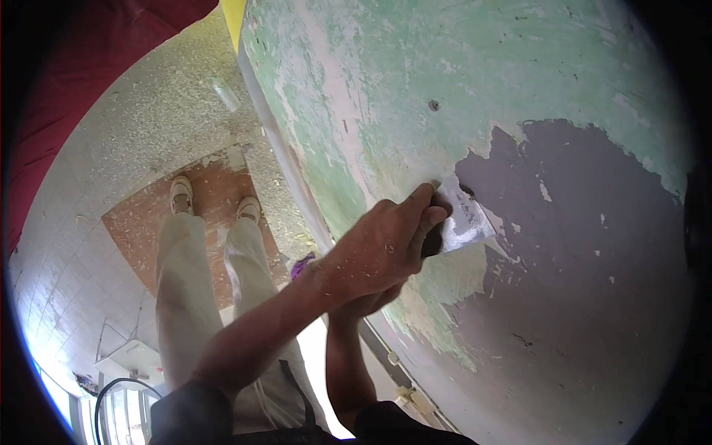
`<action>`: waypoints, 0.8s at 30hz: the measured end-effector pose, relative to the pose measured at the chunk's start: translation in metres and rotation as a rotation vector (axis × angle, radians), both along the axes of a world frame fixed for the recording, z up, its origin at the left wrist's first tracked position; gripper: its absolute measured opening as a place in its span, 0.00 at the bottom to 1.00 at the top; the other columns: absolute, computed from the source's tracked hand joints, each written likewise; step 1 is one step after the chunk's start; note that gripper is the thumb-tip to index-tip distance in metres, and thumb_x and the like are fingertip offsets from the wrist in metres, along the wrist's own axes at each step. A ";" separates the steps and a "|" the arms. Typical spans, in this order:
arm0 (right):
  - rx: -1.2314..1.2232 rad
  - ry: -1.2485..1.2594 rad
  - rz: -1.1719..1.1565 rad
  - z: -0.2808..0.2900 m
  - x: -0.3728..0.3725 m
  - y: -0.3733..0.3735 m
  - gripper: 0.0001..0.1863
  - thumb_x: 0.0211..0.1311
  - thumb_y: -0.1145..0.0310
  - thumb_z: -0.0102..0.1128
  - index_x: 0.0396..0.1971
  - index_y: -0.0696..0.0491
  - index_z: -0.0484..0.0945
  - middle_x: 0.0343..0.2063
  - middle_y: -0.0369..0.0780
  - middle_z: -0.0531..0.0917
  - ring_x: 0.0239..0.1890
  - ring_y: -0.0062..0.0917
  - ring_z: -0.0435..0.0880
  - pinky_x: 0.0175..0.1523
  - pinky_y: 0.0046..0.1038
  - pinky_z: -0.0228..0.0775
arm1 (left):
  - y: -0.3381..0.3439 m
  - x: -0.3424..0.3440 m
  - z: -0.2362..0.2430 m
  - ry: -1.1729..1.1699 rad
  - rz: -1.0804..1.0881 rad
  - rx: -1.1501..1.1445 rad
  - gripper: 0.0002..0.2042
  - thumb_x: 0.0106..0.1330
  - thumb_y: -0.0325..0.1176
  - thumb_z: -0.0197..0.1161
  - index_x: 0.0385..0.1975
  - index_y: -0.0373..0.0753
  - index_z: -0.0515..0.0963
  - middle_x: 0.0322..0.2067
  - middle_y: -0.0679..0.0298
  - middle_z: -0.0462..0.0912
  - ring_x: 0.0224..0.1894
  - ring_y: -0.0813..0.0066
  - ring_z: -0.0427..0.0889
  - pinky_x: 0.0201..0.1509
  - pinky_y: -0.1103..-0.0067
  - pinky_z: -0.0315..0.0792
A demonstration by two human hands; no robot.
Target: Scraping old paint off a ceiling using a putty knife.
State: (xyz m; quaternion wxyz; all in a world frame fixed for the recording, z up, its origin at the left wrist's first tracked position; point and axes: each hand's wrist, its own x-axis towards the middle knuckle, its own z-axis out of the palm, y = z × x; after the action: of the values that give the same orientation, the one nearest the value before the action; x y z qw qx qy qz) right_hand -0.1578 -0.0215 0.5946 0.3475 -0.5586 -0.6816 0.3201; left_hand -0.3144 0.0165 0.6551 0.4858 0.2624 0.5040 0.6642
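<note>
My left hand (382, 245) is closed around a metal scraper (467, 222), its broad blade against the wall at the edge of a grey bare patch (571, 222) in pale green, flaking paint (482, 59). My right hand (371, 300) is closed just below and behind the left, apparently on the scraper's handle, which both hands mostly hide. A small dark hole (434, 105) shows in the green paint above the blade.
I stand on a brown board (137, 222) amid scattered flakes. A red cloth (89, 59) hangs at upper left; a small purple item (300, 265) lies by the wall's foot. A white fixture (126, 360) and black cable (111, 387) are at lower left.
</note>
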 end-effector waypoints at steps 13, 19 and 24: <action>0.013 0.016 0.046 0.005 -0.017 0.015 0.22 0.74 0.59 0.47 0.58 0.59 0.72 0.44 0.38 0.76 0.49 0.24 0.74 0.55 0.29 0.63 | 0.002 -0.008 0.001 -0.118 -0.117 -0.043 0.10 0.76 0.34 0.49 0.45 0.33 0.64 0.17 0.44 0.76 0.22 0.42 0.80 0.26 0.57 0.71; 0.015 0.015 0.077 -0.016 -0.044 0.009 0.23 0.74 0.59 0.47 0.58 0.59 0.72 0.44 0.39 0.76 0.49 0.24 0.74 0.55 0.29 0.63 | 0.001 -0.011 0.002 0.045 0.039 0.064 0.09 0.77 0.33 0.48 0.44 0.32 0.64 0.18 0.44 0.77 0.25 0.38 0.80 0.27 0.57 0.72; 0.004 0.042 0.085 -0.006 -0.044 0.004 0.23 0.74 0.59 0.47 0.58 0.60 0.72 0.44 0.39 0.76 0.49 0.24 0.74 0.55 0.29 0.63 | -0.003 -0.017 -0.001 0.210 -0.034 0.015 0.09 0.76 0.33 0.48 0.43 0.32 0.64 0.18 0.45 0.77 0.24 0.41 0.81 0.27 0.58 0.73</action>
State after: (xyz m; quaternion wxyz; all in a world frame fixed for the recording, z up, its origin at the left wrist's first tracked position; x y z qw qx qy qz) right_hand -0.2020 -0.0175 0.5887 0.3489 -0.5216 -0.6979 0.3451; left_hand -0.3316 0.0135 0.6537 0.4393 0.3428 0.5426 0.6285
